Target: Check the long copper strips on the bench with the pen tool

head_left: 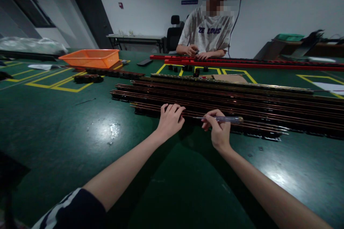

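Long dark strips with copper-coloured metal edges lie side by side across the table. My left hand rests on the nearest strip, its fingers curled over the edge and the thumb at the near side. In my right hand is a slim screwdriver with a clear handle, held between thumb and fingers. Its thin shaft points left, toward my left hand, just over the near strip. The handle's end sticks out to the right. My lower right fingers are partly hidden behind the hand.
Beyond the strips lie several small black parts, a cardboard piece and long red rails. An orange basket stands back left, with a black phone-like slab nearby. A person works opposite, hands near the rails.
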`<state>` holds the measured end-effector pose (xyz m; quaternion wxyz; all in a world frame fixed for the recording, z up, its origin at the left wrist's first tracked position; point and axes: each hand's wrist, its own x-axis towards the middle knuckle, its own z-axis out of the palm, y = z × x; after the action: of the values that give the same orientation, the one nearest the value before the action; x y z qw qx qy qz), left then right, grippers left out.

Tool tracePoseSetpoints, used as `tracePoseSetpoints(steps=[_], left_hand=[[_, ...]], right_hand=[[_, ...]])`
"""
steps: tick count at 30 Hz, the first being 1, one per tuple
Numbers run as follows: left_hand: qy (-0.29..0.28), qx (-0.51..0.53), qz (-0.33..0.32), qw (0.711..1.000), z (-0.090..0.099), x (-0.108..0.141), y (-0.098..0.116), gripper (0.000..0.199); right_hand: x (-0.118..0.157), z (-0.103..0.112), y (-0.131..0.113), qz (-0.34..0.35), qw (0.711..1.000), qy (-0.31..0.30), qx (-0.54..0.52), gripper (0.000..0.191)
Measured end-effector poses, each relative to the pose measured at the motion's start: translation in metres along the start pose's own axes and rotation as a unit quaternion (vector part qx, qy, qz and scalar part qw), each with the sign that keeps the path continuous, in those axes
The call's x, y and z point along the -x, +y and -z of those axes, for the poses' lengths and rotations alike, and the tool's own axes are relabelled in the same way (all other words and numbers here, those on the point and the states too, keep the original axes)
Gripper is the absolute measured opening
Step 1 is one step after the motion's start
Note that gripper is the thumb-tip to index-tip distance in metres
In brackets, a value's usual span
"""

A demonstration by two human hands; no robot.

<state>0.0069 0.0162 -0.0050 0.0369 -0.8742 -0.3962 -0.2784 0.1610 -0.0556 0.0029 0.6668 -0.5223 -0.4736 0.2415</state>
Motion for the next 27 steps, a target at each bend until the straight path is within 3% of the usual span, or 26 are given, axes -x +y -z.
tracePoseSetpoints(steps=[11,18,27], left_hand=[[-0.009,-0.001,0.006,1.0,0.0008,0.001,0.0006,0.034],[-0.022,0.007,0.016,1.0,0.0029,0.0,0.001,0.037],[-0.02,0.009,0.016,1.0,0.0015,-0.0004,-0.0004,0.036]], right_hand=[[0.0009,-0.0023,-0.0035,-0.009,0.998,0.048,-0.044,0.011],[-0.0005,-0.0011,-0.0021,-0.035,0.998,-0.012,-0.049,0.011],[-0.0014,-0.0011,-0.0026,-0.026,0.999,-0.024,-0.036,0.011]])
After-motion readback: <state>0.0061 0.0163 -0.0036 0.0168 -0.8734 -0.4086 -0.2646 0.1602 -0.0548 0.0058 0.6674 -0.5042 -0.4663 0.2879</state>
